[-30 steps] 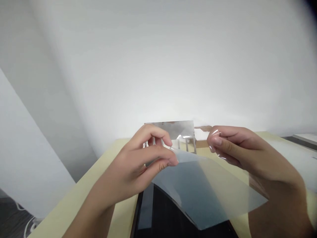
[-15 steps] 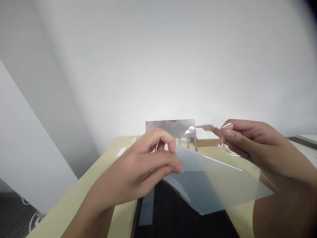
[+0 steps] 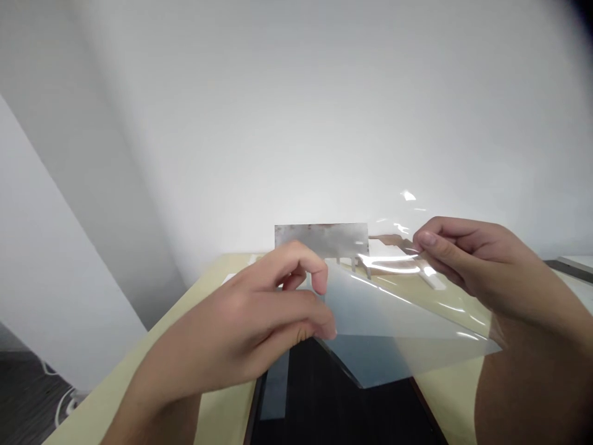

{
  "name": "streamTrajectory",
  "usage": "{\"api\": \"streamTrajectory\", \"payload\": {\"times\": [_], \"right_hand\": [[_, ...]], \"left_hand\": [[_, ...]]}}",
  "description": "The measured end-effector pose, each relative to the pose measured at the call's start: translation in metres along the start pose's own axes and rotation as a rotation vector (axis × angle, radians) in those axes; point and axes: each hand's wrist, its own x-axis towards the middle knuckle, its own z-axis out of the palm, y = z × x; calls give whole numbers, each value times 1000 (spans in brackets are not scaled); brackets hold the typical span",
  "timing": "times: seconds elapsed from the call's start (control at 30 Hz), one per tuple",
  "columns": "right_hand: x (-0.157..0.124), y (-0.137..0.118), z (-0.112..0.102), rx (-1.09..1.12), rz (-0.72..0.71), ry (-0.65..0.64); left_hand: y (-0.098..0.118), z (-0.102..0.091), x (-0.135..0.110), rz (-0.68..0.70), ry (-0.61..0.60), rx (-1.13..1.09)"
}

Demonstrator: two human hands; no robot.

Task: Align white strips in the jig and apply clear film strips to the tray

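Our left hand (image 3: 259,315) pinches the bluish sheet (image 3: 384,340), tilted above the black panel (image 3: 333,414); our right hand (image 3: 463,259) pinches clear film (image 3: 393,268), right of the panel. Uneven pull could crease either; slack grip, drop the sheet.

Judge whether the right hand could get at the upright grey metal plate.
Probably not freely: the right hand pinches clear, glossy plastic film, which lies between it and the grey plate.

The left hand (image 3: 264,315) and right hand (image 3: 477,259) pinch, well apart.
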Motion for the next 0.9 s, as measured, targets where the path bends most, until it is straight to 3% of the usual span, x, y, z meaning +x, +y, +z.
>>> {"api": "streamTrajectory", "payload": {"times": [0.57,0.77,0.9], "right_hand": [[22,38,-7,-28,-24,288],[24,39,-9,-89,37,320],[23,38,-17,-202,85,218]], "left_hand": [[-5,-28,-16,4,-48,-82],[-15,-45,-33,-70,-152,-221],[-22,-52,-36,-112,-184,-264]]}}
